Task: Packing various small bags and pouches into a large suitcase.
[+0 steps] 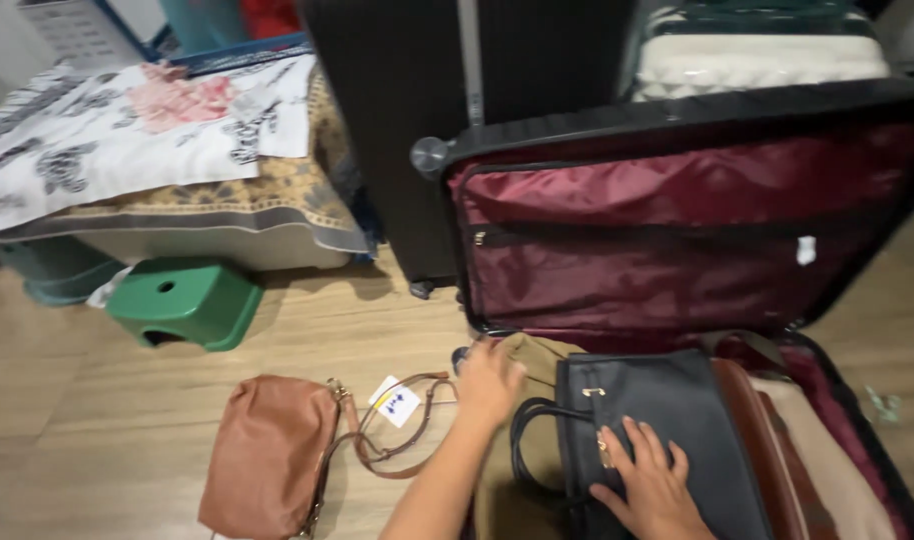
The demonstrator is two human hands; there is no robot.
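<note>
Packing looking partly done: black handbag (pixel 667 420) already lying flat in the open suitcase (pixel 677 230), on top of an olive-tan item (pixel 537 360) and beside a brown bag (pixel 767 440). Tan leather bag (pixel 267 455) with paper tag (pixel 395 402) lying out on the floor (pixel 77 420), strap trailing towards the case. Left hand (pixel 489 382) reaching forward, fingers spread, pressing the olive-tan item at the case's edge. Right hand (pixel 652 485) resting flat and open on the handbag, gripping nothing.

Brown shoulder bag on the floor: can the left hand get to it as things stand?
Probably yes. The left hand rests at the suitcase edge, the brown shoulder bag lies beside it on bare floor, strap nearest, nothing between.
</note>
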